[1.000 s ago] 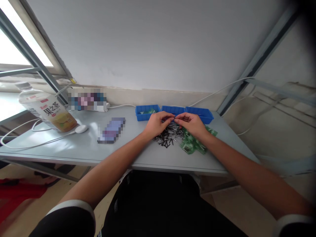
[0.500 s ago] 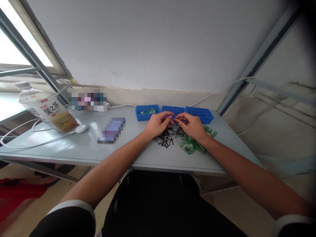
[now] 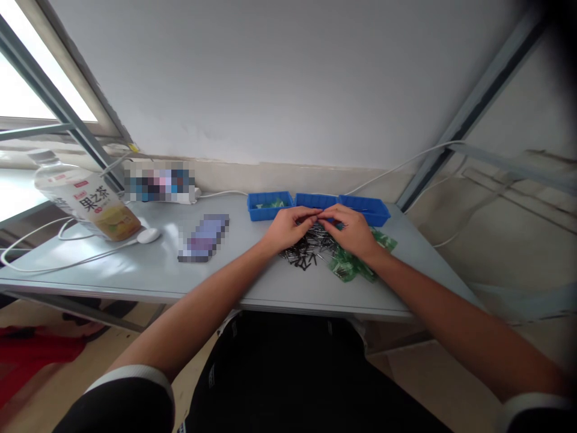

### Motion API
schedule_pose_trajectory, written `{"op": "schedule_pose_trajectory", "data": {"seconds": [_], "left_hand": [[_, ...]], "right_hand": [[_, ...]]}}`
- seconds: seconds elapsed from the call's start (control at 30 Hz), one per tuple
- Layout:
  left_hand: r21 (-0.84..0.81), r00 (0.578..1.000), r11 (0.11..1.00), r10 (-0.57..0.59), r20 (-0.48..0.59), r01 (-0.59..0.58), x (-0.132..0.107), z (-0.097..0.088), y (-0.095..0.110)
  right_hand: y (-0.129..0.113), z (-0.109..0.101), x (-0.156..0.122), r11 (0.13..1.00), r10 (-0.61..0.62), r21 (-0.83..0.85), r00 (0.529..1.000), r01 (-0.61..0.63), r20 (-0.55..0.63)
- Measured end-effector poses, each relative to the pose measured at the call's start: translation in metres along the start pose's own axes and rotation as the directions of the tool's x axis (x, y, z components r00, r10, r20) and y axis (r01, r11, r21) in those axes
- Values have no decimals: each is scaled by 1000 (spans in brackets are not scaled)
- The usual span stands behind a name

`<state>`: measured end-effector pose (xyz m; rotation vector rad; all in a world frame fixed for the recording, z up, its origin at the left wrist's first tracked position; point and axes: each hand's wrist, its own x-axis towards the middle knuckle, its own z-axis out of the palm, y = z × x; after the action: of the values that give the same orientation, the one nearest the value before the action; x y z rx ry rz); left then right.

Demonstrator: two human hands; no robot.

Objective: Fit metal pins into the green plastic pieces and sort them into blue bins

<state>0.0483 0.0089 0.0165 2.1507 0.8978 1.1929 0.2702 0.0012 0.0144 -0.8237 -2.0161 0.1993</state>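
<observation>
Above a pile of dark screws (image 3: 310,246), my left hand (image 3: 291,227) and my right hand (image 3: 347,227) meet at the fingertips. Both are closed in a pinch, thumbs against the forefingers; anything between them is too small to make out. Small green packets (image 3: 349,264) lie under and beside my right wrist, to the right of the screws. Just behind my hands stand three blue trays in a row: the left tray (image 3: 256,213) has green bits in it, the middle tray (image 3: 311,197) is partly hidden by my fingers, and the right tray (image 3: 378,211) shows a few dark slivers.
A phone with a blurred screen (image 3: 205,237) lies left of my hands. Farther left a large drink bottle (image 3: 85,198) leans beside a white cable with a round white end (image 3: 148,235). A blurred box (image 3: 160,181) sits against the wall. Metal frame posts (image 3: 473,102) rise at both sides.
My fingertips have come together; the gap between my two hands has closed. The trays, screws and packets have stayed where they were.
</observation>
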Motion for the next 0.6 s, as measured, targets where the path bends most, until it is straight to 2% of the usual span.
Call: {"op": "schedule_pose_trajectory", "data": {"seconds": [0.2,0.27,0.43,0.5,0.6], "left_hand": [[-172,992,982,-98,-83,83,1,2,0],[-181,987,978,-126,-103,106,2,3,-3],[-124,983,985,-139,-122,123,3,3,-12],[-46,988,995,-99,-116,94,2,2,-13],[120,999,993,-3,-45,9,1,2,-11]], "right_hand": [[-8,-1,0,999,43,27,999,-43,-3],[-9,-2,0,999,50,17,999,-49,-12],[-10,-3,0,998,60,-3,995,-61,-80],[-11,-4,0,999,37,-5,995,-38,-94],[-11,-3,0,1000,-1,-7,999,0,-52]]}}
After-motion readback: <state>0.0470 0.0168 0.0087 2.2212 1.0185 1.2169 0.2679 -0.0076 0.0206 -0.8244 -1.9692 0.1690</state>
